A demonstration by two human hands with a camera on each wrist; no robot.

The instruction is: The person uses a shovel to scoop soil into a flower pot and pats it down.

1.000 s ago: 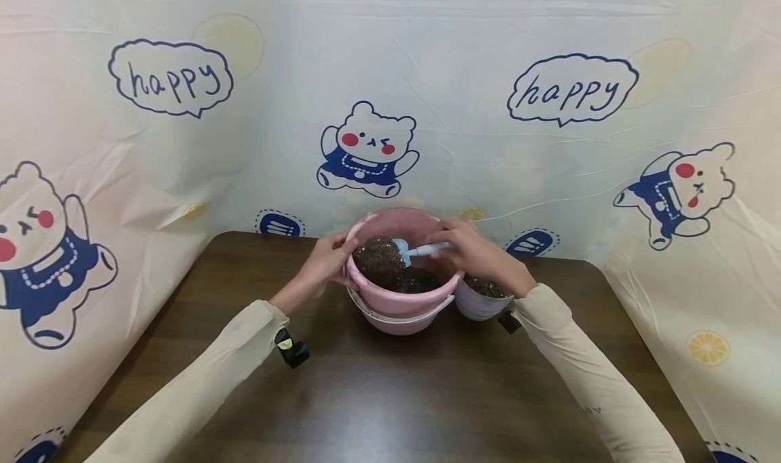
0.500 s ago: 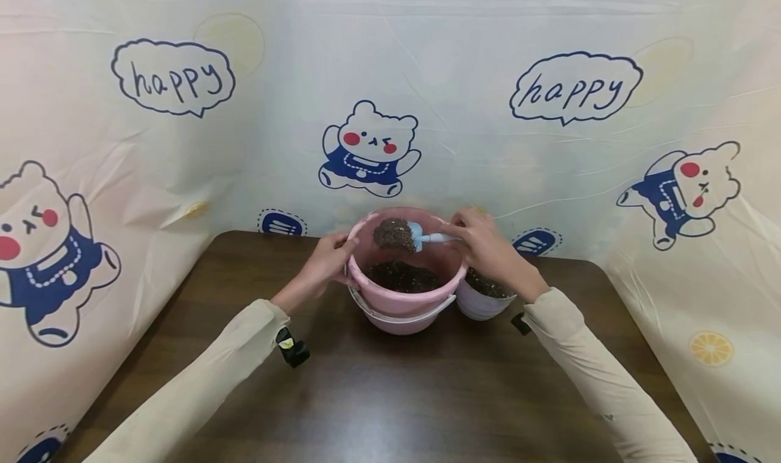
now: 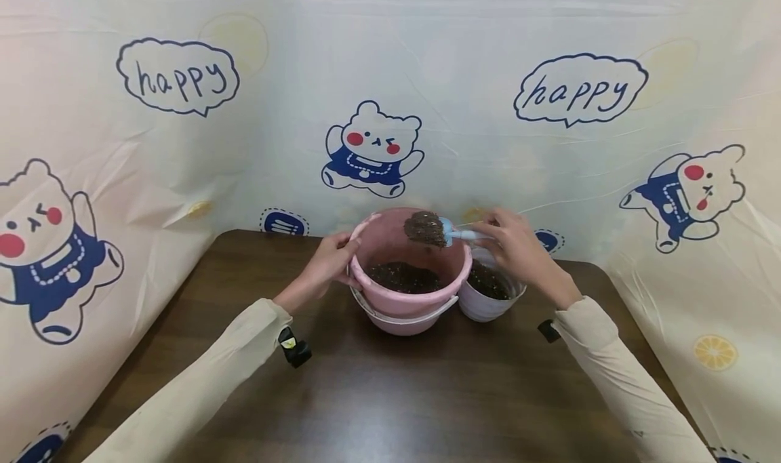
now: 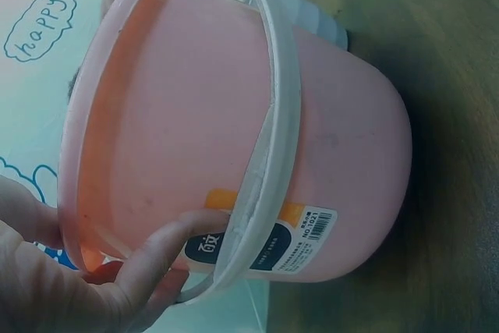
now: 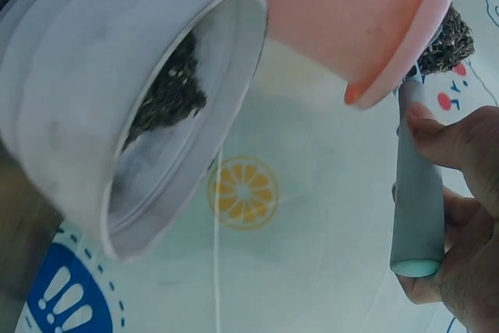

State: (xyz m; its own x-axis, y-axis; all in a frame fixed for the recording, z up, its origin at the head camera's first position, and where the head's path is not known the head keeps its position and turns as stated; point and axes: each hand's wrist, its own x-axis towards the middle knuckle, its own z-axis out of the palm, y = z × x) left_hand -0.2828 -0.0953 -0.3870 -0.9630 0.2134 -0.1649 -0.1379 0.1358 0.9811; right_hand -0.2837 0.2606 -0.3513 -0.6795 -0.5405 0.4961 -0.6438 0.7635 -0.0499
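My left hand (image 3: 323,266) grips the left rim of a pink bucket (image 3: 403,306), thumb on top and fingers against the outer wall. Dark soil (image 3: 403,278) lies in the bottom of the bucket. In my right hand (image 3: 525,249) is the handle of a small blue trowel (image 5: 419,185), pinched between thumb and fingers. The trowel is heaped with soil (image 3: 425,229) and hangs over the right part of the bucket's mouth. Right beside the bucket stands a white flowerpot (image 3: 488,307) with soil in it, below my right hand.
A white carrying handle (image 4: 282,115) hangs down round the bucket's front. The brown wooden table (image 3: 366,395) extends toward me. Behind it hangs a pale curtain (image 3: 464,56) with printed bears, close to the bucket and pot.
My right hand has lifted the soil-laden trowel out of the bucket's left side and carried it rightward, up to the right rim. My left hand keeps its hold on the bucket.
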